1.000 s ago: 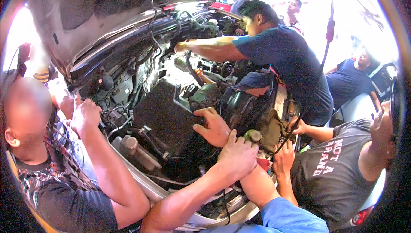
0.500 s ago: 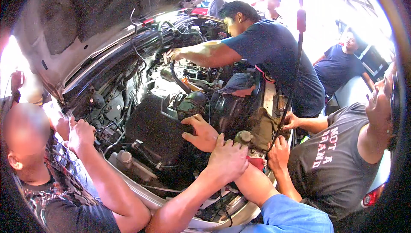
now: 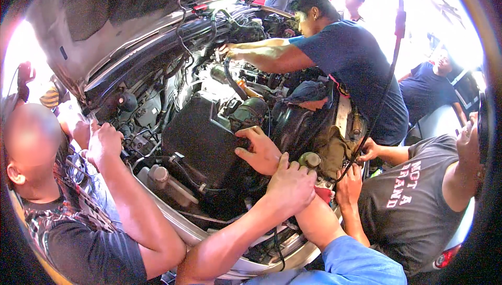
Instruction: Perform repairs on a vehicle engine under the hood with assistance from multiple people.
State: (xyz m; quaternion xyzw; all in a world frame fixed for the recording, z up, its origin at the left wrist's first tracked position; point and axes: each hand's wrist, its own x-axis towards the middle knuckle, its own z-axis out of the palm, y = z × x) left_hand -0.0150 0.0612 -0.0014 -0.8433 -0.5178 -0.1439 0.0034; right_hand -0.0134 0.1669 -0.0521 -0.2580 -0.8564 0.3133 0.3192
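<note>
My right hand [image 3: 260, 151] hangs over the engine bay with thumb and fingers apart and holds nothing. It is nearest to the edge of a large black plastic box [image 3: 196, 133] and a dark ribbed hose [image 3: 250, 112]. My left hand [image 3: 292, 186] is wrapped round my right wrist, crossing over it from the left. A round olive-coloured cap [image 3: 309, 160] sits just right of my hands. Beside my right forearm is a small red piece [image 3: 324, 195], partly hidden.
A raised hood [image 3: 104, 28] overhangs the bay, with a dark prop rod [image 3: 392, 70] at the right. Co-workers' hands [image 3: 102, 143] are at the left edge, others at the right and far side. A pale capped reservoir [image 3: 170, 186], brown cloth [image 3: 332, 149] and blue-grey cloth [image 3: 307, 92] lie around.
The view has shifted, so most of the scene sits further right. My left hand still clasps my right wrist. The far co-worker's second forearm now shows.
</note>
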